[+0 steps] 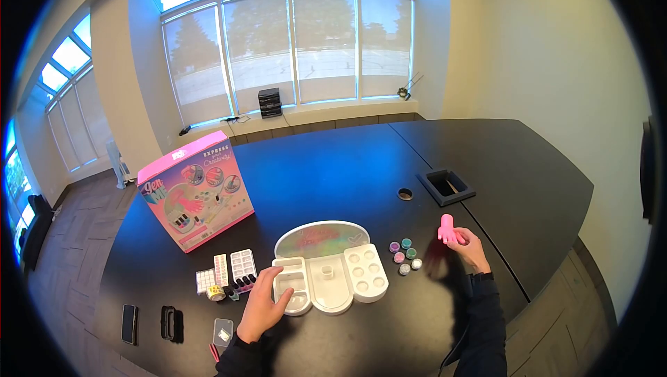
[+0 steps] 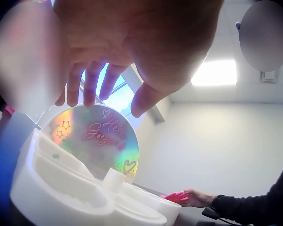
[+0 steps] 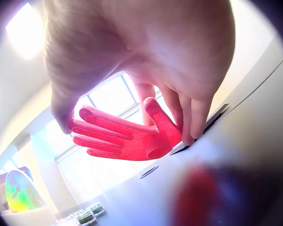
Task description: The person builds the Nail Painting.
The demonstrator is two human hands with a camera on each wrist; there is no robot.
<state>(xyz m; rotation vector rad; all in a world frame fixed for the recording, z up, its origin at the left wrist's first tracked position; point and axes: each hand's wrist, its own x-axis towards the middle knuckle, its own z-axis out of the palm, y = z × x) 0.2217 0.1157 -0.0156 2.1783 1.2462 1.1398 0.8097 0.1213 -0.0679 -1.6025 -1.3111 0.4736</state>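
Far L, lower: phone (image 1: 129,324) flat on the dark table (image 1: 306,176), then a black clip-like item (image 1: 167,323), exact type unclear. Pink box (image 1: 196,191) w/ printed pics stands upright, mid-L. Below it, btm L of ctr: white grid tray (image 1: 206,281), yellow roll (image 1: 215,293), pink-patterned sheet (image 1: 221,270), clear case (image 1: 223,332) lower down w/ a red tool (image 1: 214,353) next to it, white molded tray (image 1: 243,264), & dark-capped bottles (image 1: 242,284) in a row.

L hand (image 1: 262,307), btm ctr-L: fingers apart, nothing gripped, over/beside the L end of the white station (image 1: 328,283); can't tell if fingertips touch it. Station sits lower ctr: compartments L, small cup (image 1: 326,273) mid, round wells R, shiny back panel (image 1: 322,237) upright behind.

R of station: small jars (image 1: 406,254) in a cluster, lids various colors. Above them, a round table hole (image 1: 404,195); further R, a black square insert (image 1: 446,186).

R hand (image 1: 472,252), R of ctr, lower half: clamped on the pink hand model (image 1: 448,230), held up off the table. R wrist cam: thumb at model's fingertips, other fingers by its base end.
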